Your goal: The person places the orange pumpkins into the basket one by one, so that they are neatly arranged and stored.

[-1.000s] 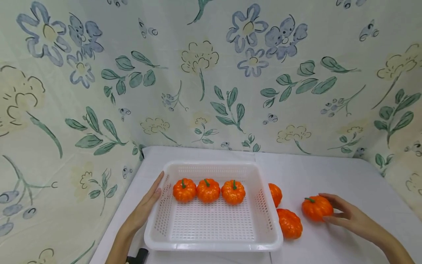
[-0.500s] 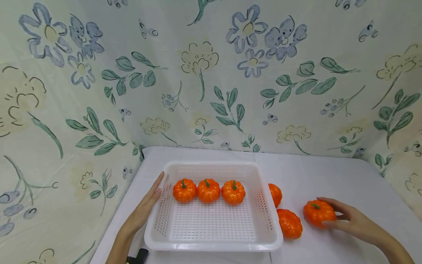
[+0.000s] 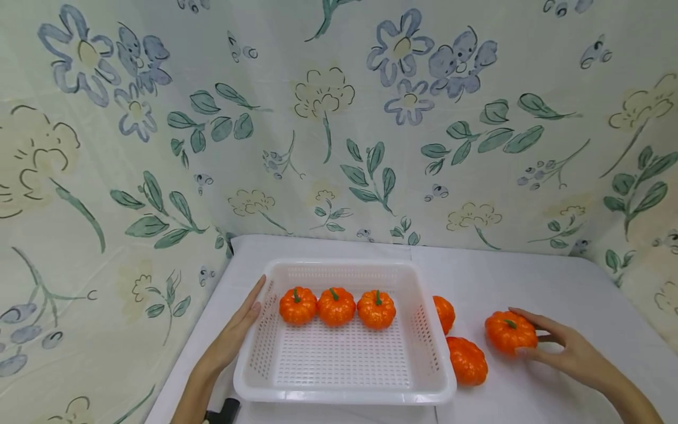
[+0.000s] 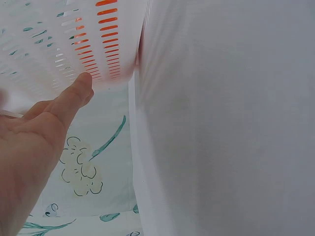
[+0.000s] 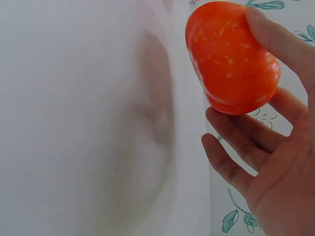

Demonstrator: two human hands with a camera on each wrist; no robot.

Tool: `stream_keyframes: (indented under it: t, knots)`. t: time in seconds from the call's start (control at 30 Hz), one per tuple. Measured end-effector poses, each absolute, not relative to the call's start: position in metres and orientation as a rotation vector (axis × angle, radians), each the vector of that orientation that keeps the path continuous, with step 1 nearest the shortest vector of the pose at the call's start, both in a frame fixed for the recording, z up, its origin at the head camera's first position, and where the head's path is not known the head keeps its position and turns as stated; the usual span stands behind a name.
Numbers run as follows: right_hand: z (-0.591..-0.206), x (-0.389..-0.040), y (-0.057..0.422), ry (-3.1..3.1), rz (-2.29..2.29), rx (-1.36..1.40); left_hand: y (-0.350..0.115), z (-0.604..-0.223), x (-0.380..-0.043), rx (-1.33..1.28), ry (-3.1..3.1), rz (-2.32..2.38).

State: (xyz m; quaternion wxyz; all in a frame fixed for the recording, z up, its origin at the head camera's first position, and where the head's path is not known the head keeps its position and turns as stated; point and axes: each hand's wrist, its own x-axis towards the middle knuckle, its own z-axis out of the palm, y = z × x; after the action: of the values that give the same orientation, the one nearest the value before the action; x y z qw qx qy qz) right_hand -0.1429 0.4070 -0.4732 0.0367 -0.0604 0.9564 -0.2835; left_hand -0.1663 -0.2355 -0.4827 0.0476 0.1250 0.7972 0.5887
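A small orange toy pumpkin point(image 3: 511, 333) with a green stem is pinched between the thumb and fingers of my right hand point(image 3: 565, 353), to the right of the basket. The right wrist view shows the same pumpkin point(image 5: 234, 59) gripped at its side, with a shadow on the table. My left hand point(image 3: 229, 340) rests with straight fingers against the left wall of the white plastic basket point(image 3: 344, 396). In the left wrist view, a fingertip point(image 4: 84, 81) touches the slotted wall. Three pumpkins point(image 3: 336, 307) stand in a row inside the basket, along its far side.
Two more pumpkins sit right of the basket: the nearer pumpkin point(image 3: 467, 361) in full view, the farther pumpkin point(image 3: 444, 314) partly hidden by the rim. A black object point(image 3: 229, 410) lies near the left forearm. A floral curtain point(image 3: 339, 147) backs the white table point(image 3: 551, 282).
My right hand has moved the pumpkin slightly nearer, then back away, and its stem has turned from the left side to the middle. My left hand keeps its place at the basket.
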Motion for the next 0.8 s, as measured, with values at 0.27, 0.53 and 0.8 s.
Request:
stream_keyframes:
  t: [0.27, 0.53, 0.8]
  knots:
    - [-0.448, -0.151, 0.388, 3.078, -1.067, -0.436, -0.235, -0.484, -0.167, 0.380, 2.427, 1.796]
    - [-0.421, -0.170, 0.360, 3.065, -1.072, -0.462, -0.236, -0.483, -0.166, 0.367, 2.441, 1.786]
    - [-0.398, -0.189, 0.332, 2.991, -1.092, -0.601, -0.236, -0.483, -0.167, 0.350, 2.440, 1.780]
